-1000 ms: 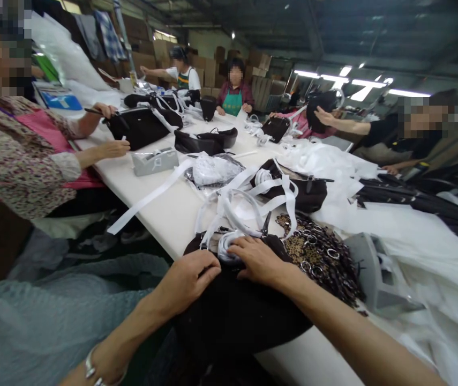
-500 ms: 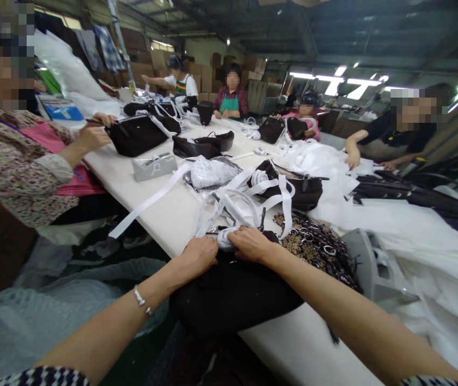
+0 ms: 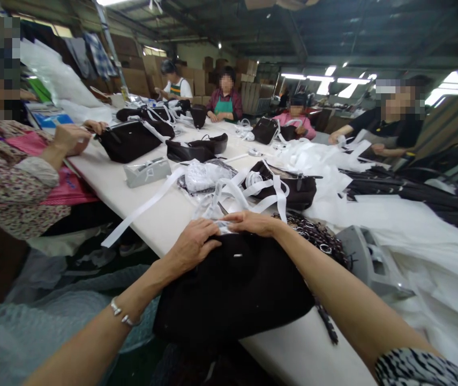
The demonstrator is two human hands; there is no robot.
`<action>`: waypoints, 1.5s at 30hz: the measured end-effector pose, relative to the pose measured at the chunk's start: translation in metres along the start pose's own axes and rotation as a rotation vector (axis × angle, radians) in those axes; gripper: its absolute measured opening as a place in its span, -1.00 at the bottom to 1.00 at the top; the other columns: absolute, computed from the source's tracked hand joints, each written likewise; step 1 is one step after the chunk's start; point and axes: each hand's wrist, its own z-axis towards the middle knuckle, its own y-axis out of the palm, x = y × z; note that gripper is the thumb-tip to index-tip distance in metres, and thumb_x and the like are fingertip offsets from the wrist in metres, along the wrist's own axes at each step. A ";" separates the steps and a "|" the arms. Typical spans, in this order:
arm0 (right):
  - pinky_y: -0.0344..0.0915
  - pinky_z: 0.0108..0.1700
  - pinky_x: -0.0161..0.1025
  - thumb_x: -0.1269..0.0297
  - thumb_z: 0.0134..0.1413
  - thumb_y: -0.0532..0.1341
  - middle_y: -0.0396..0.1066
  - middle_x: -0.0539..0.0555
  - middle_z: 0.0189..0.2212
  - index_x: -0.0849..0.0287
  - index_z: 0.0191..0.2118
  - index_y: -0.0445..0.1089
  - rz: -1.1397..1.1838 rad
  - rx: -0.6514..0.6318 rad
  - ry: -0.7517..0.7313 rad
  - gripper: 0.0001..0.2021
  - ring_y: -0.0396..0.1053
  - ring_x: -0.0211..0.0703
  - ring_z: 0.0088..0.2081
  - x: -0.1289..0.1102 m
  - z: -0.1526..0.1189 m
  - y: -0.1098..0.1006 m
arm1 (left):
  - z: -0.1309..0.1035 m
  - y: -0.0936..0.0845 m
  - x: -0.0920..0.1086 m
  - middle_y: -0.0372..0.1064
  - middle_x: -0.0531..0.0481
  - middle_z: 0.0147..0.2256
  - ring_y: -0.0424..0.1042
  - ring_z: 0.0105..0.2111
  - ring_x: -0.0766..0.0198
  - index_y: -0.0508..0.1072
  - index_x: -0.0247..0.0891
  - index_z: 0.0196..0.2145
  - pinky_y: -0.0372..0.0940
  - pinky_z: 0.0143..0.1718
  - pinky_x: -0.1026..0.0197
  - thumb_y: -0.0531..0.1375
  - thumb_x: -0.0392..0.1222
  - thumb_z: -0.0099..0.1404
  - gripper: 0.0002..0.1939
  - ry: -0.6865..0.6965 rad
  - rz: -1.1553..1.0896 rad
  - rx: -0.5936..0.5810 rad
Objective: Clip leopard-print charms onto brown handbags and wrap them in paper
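Observation:
A dark brown bag lies at the near edge of the white table, its small metal tag facing up. My left hand grips the bag's top edge on the left, thumb on the near side and fingers over the top. On the right of that edge rests my right hand, its fingers reaching over the opening beside white wrapping; whether they grip the bag is hidden. White strips and clear plastic loop up just behind both hands.
Right of the bag lie a pile of chains and a grey dispenser. Another dark bag and a grey box stand farther back. A person at the left holds a bag; others sit around the table.
The bag shows more of its front, with its metal tag now visible. My right hand's fingers have stretched out from a tighter curl. The person at the right has drawn back their arms.

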 end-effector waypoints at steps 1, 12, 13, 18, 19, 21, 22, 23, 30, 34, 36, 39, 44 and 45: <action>0.32 -0.08 -0.32 0.19 0.14 0.21 0.51 0.02 -0.13 0.13 0.09 0.40 0.002 -0.090 0.040 -0.60 0.43 -0.25 -0.18 0.000 0.002 0.001 | 0.001 0.000 0.002 0.38 -0.03 -0.28 0.33 -0.19 0.14 0.39 -0.21 -0.29 0.17 -0.12 0.10 0.17 -0.24 0.30 -0.98 -0.009 -0.021 0.009; 0.34 -0.12 -0.22 0.23 -0.01 0.32 0.56 0.14 -0.40 0.25 -0.45 0.55 -0.420 -0.146 0.281 -0.82 0.47 -0.05 -0.24 0.025 0.035 0.014 | 0.004 0.014 -0.019 0.34 0.04 -0.41 0.34 -0.41 0.16 0.28 -0.17 -0.26 0.15 -0.35 0.18 0.02 -0.04 0.35 -0.83 -0.336 -0.101 -0.354; 0.34 -0.13 -0.20 0.16 -0.01 0.32 0.56 0.16 -0.38 0.25 -0.46 0.54 -0.440 -0.137 0.294 -0.77 0.47 -0.02 -0.24 0.024 0.033 0.011 | 0.005 0.013 -0.024 0.32 0.05 -0.43 0.34 -0.42 0.16 0.28 -0.17 -0.28 0.14 -0.36 0.19 0.01 -0.02 0.34 -0.81 -0.333 -0.113 -0.372; 0.37 -0.20 -0.24 -0.22 0.02 0.19 0.54 0.18 -0.18 0.23 -0.33 0.55 -0.322 -0.097 0.359 -0.47 0.48 -0.03 -0.22 0.016 0.015 -0.001 | 0.018 0.007 -0.045 0.28 0.08 -0.42 0.30 -0.40 0.23 0.29 -0.21 -0.35 0.17 -0.39 0.27 0.05 0.07 0.29 -0.72 -0.269 -0.400 -0.470; 0.37 -0.20 -0.27 -0.23 0.00 0.21 0.53 0.16 -0.14 0.21 -0.28 0.55 -0.245 -0.103 0.335 -0.47 0.48 -0.06 -0.21 0.016 0.013 -0.001 | 0.022 0.006 -0.048 0.28 0.09 -0.44 0.29 -0.42 0.25 0.29 -0.21 -0.34 0.17 -0.43 0.28 0.07 0.09 0.27 -0.70 -0.288 -0.457 -0.506; 0.36 -0.21 -0.33 -0.17 -0.04 0.29 0.53 0.08 -0.14 0.15 -0.17 0.52 -0.056 -0.167 0.246 -0.52 0.48 -0.15 -0.23 0.019 0.009 0.000 | 0.029 0.002 -0.050 0.26 0.10 -0.47 0.26 -0.48 0.28 0.30 -0.22 -0.34 0.13 -0.50 0.30 0.11 0.12 0.23 -0.68 -0.333 -0.516 -0.571; 0.36 -0.23 -0.36 -0.12 -0.05 0.32 0.54 0.04 -0.17 0.13 -0.14 0.50 0.038 -0.224 0.208 -0.54 0.48 -0.19 -0.26 0.022 0.008 0.000 | 0.033 -0.002 -0.050 0.26 0.10 -0.49 0.24 -0.50 0.29 0.31 -0.22 -0.34 0.11 -0.52 0.30 0.13 0.12 0.21 -0.68 -0.342 -0.515 -0.596; 0.36 -0.26 -0.38 -0.07 -0.06 0.34 0.55 0.01 -0.22 0.12 -0.14 0.49 0.113 -0.282 0.187 -0.57 0.48 -0.22 -0.30 0.026 0.007 0.001 | 0.037 -0.006 -0.048 0.26 0.11 -0.50 0.23 -0.51 0.29 0.32 -0.21 -0.34 0.09 -0.52 0.31 0.14 0.11 0.19 -0.69 -0.337 -0.496 -0.616; 0.32 -0.36 -0.43 -0.02 0.10 0.21 0.52 -0.05 -0.34 0.10 -0.16 0.47 -0.298 -0.171 0.221 -0.67 0.44 -0.33 -0.41 0.044 0.019 0.003 | 0.050 -0.009 -0.044 0.41 0.02 -0.41 0.37 -0.42 0.20 0.42 -0.19 -0.33 0.13 -0.44 0.27 0.14 0.01 0.21 -0.77 -0.223 -0.031 -0.682; 0.31 -0.29 -0.31 -0.02 -0.19 0.40 0.52 0.10 -0.34 0.20 -0.34 0.52 -0.518 -0.050 0.284 -0.62 0.46 -0.10 -0.29 0.046 0.028 0.012 | 0.038 0.030 -0.047 0.47 -0.05 -0.39 0.45 -0.37 0.11 0.46 -0.18 -0.31 0.20 -0.38 0.21 0.21 -0.09 0.16 -0.84 -0.254 0.138 -0.684; 0.31 -0.25 -0.26 0.05 -0.30 0.46 0.53 0.15 -0.32 0.20 -0.36 0.53 -0.596 -0.016 0.279 -0.63 0.46 -0.01 -0.23 0.046 0.030 0.018 | 0.034 0.045 -0.041 0.49 -0.08 -0.35 0.47 -0.32 0.07 0.46 -0.17 -0.28 0.25 -0.31 0.17 0.23 -0.19 0.12 -0.84 -0.234 0.173 -0.653; 0.30 -0.24 -0.30 0.16 -0.19 0.43 0.55 0.12 -0.29 0.18 -0.29 0.55 -0.651 0.028 0.217 -0.71 0.46 -0.03 -0.20 0.039 0.027 0.020 | 0.035 0.049 -0.022 0.48 -0.18 -0.20 0.45 -0.16 0.00 0.45 -0.22 -0.18 0.27 -0.13 0.06 0.18 -0.27 0.17 -0.78 -0.193 0.218 -0.559; 0.27 -0.13 -0.35 0.36 0.06 0.24 0.55 0.06 -0.21 0.15 -0.15 0.53 -0.688 0.186 0.066 -0.78 0.45 -0.12 -0.14 -0.008 -0.017 0.003 | 0.017 0.051 0.010 0.35 -0.32 0.08 0.26 0.14 -0.09 0.37 -0.30 0.06 0.10 0.17 -0.09 0.10 -0.02 0.34 -0.58 -0.031 0.148 -0.336; 0.27 -0.10 -0.32 0.35 0.11 0.20 0.54 0.07 -0.18 0.15 -0.12 0.52 -0.700 0.235 0.036 -0.77 0.45 -0.11 -0.12 -0.018 -0.033 0.001 | 0.008 0.057 0.013 0.30 -0.31 0.15 0.21 0.20 -0.09 0.33 -0.30 0.12 0.05 0.21 -0.10 0.10 0.04 0.34 -0.51 0.001 0.116 -0.313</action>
